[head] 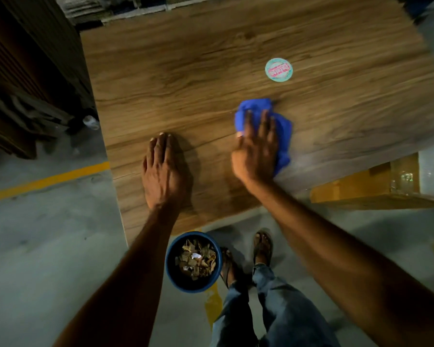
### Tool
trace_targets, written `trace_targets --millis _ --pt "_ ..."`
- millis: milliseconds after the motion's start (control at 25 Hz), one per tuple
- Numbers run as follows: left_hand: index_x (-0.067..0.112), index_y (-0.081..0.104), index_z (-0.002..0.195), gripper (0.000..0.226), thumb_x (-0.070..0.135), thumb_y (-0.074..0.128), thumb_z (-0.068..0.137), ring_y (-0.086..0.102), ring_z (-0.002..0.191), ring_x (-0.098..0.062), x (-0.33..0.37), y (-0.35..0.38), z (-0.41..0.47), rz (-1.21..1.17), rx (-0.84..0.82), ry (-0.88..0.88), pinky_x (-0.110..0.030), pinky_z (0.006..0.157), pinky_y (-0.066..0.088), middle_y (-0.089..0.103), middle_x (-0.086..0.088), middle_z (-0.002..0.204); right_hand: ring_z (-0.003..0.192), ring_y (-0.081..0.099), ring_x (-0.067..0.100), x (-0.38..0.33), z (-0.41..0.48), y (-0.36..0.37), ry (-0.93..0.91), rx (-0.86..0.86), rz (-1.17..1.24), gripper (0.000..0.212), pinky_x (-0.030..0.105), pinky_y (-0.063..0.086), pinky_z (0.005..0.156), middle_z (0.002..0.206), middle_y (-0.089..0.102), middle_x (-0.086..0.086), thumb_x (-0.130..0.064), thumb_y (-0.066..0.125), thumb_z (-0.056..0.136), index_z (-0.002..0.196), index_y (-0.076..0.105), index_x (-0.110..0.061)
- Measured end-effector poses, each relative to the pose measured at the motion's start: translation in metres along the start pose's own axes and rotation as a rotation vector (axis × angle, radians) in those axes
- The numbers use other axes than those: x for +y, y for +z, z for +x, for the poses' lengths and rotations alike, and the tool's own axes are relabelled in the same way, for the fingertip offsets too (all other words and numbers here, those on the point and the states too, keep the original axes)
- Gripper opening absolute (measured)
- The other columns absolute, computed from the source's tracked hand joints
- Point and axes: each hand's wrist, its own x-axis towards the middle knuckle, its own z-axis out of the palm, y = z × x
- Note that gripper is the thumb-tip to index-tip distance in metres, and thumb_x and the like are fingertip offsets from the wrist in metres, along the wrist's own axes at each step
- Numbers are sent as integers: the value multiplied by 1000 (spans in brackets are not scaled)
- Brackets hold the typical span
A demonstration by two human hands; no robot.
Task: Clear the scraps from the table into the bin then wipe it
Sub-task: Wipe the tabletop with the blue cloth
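- The blue cloth (266,126) is pressed flat on the bench (186,71) under the right hand (257,149), fingers straight.
- The left hand (163,169) is rested flat, empty.
- The scraps (196,259) are already in the bin (169,269); overlapping strokes under steady pressure are advised.

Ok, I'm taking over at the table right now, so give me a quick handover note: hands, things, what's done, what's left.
Left hand: flat on the table, holding nothing.
Right hand: straight fingers press the cloth onto the table.
Bin: on the floor at the near edge, with scraps in it.
Done: no scraps visible on the table.
Left: the wiping; a round label lies beyond the cloth.
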Motion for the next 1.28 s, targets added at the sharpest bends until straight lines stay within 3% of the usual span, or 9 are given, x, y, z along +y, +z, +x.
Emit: trace_targets --millis 120,160,320,480,640,840,1000,1160,1280 --pt "16 28 162 75 41 31 91 22 155 -30 0 3 4 18 42 1 -48 124 23 29 -9 167 152 29 33 -13 -11 8 -675 -218 -27 59 45 27 122 165 31 13 -31 49 99 157 38 -24" --pt "15 27 162 77 42 38 90 23 154 -33 0 5 7 46 25 18 -49 123 25 30 -10 166 153 28 32 -2 15 6 -696 -230 -41 59 44 26 122 166 29 11 -31 47 100 158 35 -26" --pt "19 18 164 72 36 42 98 10 158 -30 -2 18 46 46 -46 50 -49 127 14 17 -7 171 150 33 36 11 81 4 41 -9 -9 58 47 27 123 164 33 14 -35 43 97 155 42 -27" --pt "17 22 164 56 29 33 110 9 160 -28 14 27 104 -11 35 -7 -44 128 9 16 -4 172 149 36 33 6 33 22 -732 -182 51 50 46 32 121 162 39 13 -34 46 100 149 51 -24" --pt "21 20 164 54 35 23 112 7 160 -25 19 32 138 13 66 -54 -41 129 6 13 -1 173 149 35 37 27 148 11 50 52 -31 58 50 29 121 162 36 16 -37 38 96 153 45 -27" --pt "17 25 163 54 32 29 110 14 159 -28 21 29 145 50 108 -28 -44 128 13 20 -5 171 149 37 32 -13 115 36 -722 -106 -12 52 43 29 120 161 39 11 -37 45 101 152 47 -26" --pt "20 27 162 55 33 31 109 15 159 -26 28 26 139 47 119 -64 -45 128 14 22 -2 171 150 33 37 -30 205 35 -113 -39 -7 57 44 24 121 164 33 15 -38 42 98 155 42 -28" --pt "9 46 153 52 32 35 109 36 149 -37 23 32 152 138 242 11 -49 120 30 43 -14 160 153 29 29 -65 167 56 -766 -246 -19 58 42 25 121 166 31 8 -39 43 99 156 39 -31" --pt "12 40 157 52 33 36 109 34 149 -37 27 31 177 118 224 -14 -51 120 32 42 -16 160 154 25 32 -61 245 47 -389 -176 14 57 46 26 122 168 26 11 -38 37 102 158 35 -30"
